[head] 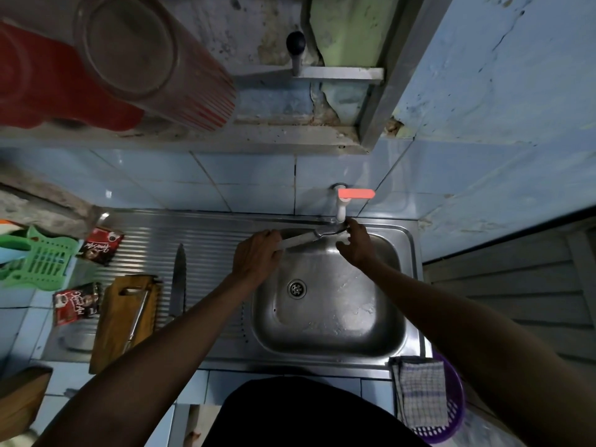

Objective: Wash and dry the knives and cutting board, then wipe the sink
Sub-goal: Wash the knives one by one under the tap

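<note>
My left hand (254,256) grips the pale handle of a knife (306,238) over the back of the steel sink (329,340). Its blade points right, under the white tap (341,208) with the red lever. My right hand (356,245) touches the blade near its tip, fingers loosely curled round it. A second, long knife (178,279) lies on the ribbed drainboard, its point away from me. A wooden cutting board (113,330) lies to its left with a thin metal tool on it.
A checked cloth (419,391) hangs over a purple basket (451,414) at the sink's front right corner. Two red sachets (100,246) and a green plastic rack (42,262) sit at the left. A shelf overhead holds a red-striped tumbler (154,62).
</note>
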